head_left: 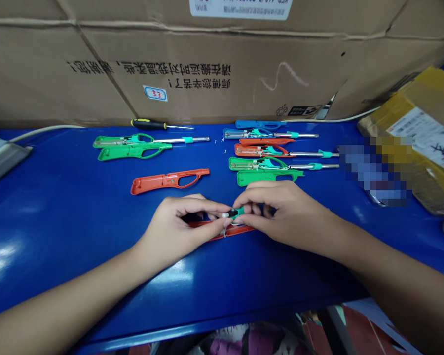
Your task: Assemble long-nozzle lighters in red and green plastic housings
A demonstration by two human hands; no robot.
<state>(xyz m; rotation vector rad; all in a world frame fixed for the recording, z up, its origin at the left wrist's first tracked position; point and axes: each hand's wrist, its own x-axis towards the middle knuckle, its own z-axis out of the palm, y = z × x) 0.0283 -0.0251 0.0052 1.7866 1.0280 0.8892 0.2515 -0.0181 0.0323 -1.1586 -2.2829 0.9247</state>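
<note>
My left hand and my right hand meet over an orange lighter half-shell lying on the blue table. Both pinch a small teal and white part between their fingertips. The shell is mostly hidden under my fingers. Another orange half-shell lies just beyond my left hand. A green lighter body with a metal tube lies right behind my right hand.
A green lighter assembly and a black-yellow screwdriver lie at the back left. Blue and orange lighter assemblies sit at the back centre. Cardboard boxes wall the back; a yellow taped parcel stands at the right.
</note>
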